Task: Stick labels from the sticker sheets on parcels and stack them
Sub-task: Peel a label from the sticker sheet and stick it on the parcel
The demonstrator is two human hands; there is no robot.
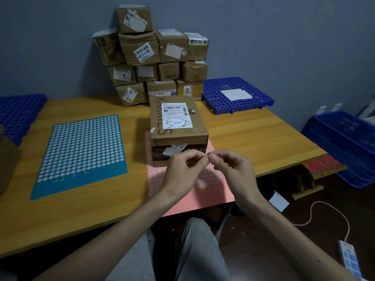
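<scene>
A brown cardboard parcel (178,126) with a white shipping label on top stands on the pink sticker sheet (192,191) near the table's front edge. Just in front of it my left hand (182,171) and my right hand (231,169) meet fingertip to fingertip, pinched together; whatever lies between the fingertips is too small to make out. A blue sticker sheet (81,155) of white dots lies flat to the left. At the back, a stack of labelled parcels (154,63) leans against the wall.
The wooden table (253,134) carries blue perforated pallets at back right (237,96) and far left (18,114). A blue plastic crate (349,147) stands on the floor at right. Part of a cardboard box (6,163) shows at the left edge. A white cable and power strip (349,256) lie on the floor.
</scene>
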